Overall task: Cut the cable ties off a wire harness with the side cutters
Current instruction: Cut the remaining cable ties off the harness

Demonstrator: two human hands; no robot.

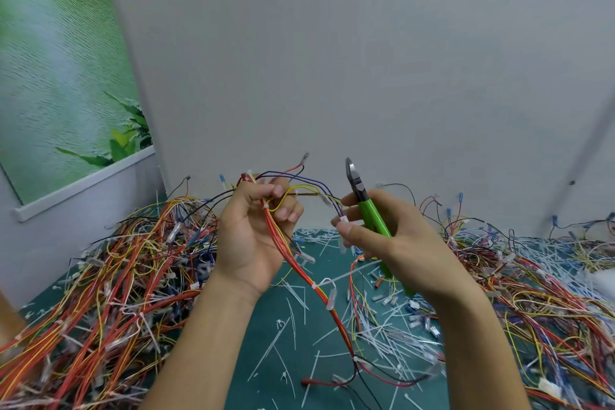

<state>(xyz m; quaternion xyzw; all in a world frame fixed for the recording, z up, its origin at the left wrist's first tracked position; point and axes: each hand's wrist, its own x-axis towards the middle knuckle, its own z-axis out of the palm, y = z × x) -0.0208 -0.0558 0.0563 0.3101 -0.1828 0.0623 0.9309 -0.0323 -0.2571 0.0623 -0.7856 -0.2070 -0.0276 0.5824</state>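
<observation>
My left hand [256, 233] grips a wire harness [301, 271] of red, orange and yellow wires, lifted above the table. The harness hangs down to the green mat, and a white cable tie [324, 284] sits on it below my left hand. My right hand [389, 236] holds the green-handled side cutters [366, 206], whose jaws point up and away from the wires. Its thumb and forefinger also pinch a small white connector [344, 220] at the end of a blue wire branch.
A large heap of harnesses [109, 283] covers the table's left side, and another heap [539, 280] lies on the right. Cut white ties [299, 333] litter the green mat [253, 373] in the middle. A grey wall stands behind.
</observation>
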